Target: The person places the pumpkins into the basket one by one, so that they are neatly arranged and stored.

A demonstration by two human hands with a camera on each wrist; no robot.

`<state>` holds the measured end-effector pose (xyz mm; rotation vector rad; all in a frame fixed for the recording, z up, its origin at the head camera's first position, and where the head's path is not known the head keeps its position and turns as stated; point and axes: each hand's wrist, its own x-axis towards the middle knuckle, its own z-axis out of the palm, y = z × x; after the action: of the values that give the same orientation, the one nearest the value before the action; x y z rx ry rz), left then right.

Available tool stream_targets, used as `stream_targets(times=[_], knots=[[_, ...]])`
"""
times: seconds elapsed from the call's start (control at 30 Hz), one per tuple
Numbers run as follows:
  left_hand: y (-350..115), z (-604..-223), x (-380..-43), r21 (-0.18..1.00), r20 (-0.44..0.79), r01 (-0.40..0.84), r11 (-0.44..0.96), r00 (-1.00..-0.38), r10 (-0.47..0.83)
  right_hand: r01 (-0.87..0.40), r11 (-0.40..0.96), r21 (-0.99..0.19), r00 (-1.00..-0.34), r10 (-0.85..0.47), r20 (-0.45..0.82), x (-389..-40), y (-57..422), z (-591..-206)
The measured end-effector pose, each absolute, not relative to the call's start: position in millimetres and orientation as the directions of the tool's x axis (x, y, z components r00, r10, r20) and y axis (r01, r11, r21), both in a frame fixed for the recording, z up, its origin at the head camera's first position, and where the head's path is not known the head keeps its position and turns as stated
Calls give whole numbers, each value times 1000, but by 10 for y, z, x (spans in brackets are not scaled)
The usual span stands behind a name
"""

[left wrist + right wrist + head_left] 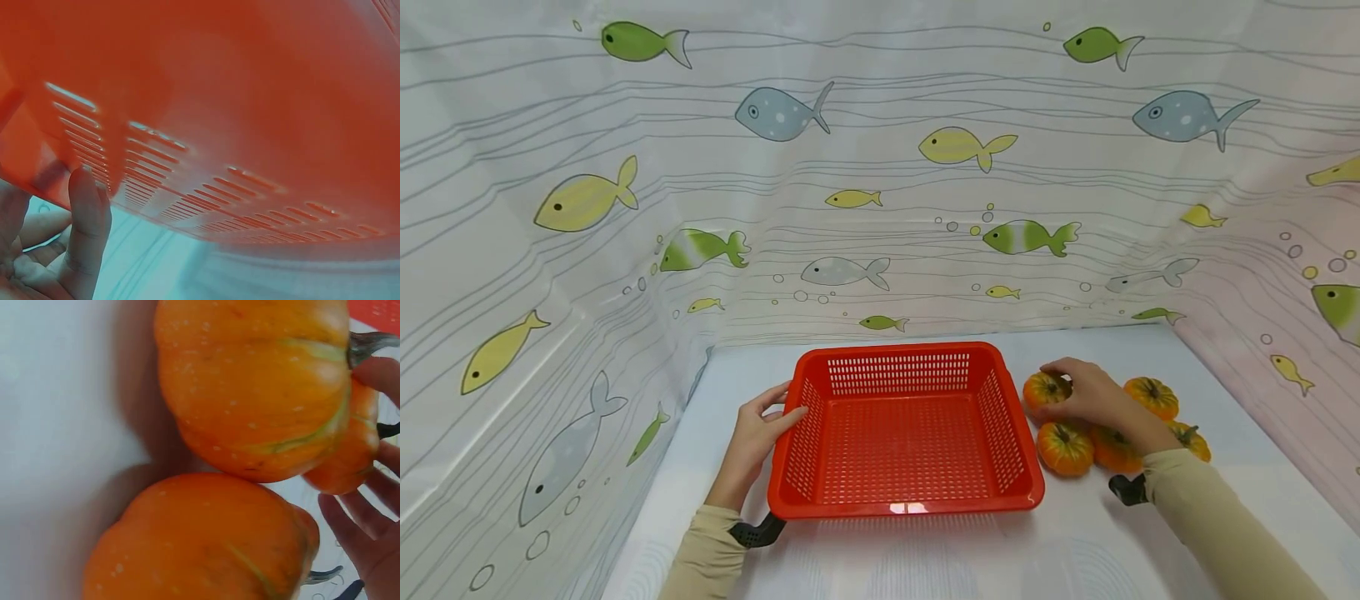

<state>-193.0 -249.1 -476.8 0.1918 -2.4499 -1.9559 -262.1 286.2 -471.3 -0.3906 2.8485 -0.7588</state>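
Left hand (762,425) pinched a slotted basket (831,507); right hand (1092,394) gripped a pumpkin (1040,390) — pumpkins (1065,451) beside that hand, if bumped, could roll.

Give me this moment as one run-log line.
left hand: grips red basket at left rim | right hand: curled around leftmost pumpkin | other pumpkins: right of basket | basket: no pumpkins inside

Bright head view, dimmer hazy wrist views
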Motion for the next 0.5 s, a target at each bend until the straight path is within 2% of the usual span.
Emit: stream_targets(times=[0.23, 0.5], knots=[[-2497, -4778, -1928, 974, -70, -88, 211, -993, -92, -287, 806, -517, -946, -324, 20, -2616, 2845, -4587], [-2495, -4771, -1928, 974, -60, -78, 212, -994, -86, -340, 767, -544, -933, -346, 95, -2625, 2790, -4350]])
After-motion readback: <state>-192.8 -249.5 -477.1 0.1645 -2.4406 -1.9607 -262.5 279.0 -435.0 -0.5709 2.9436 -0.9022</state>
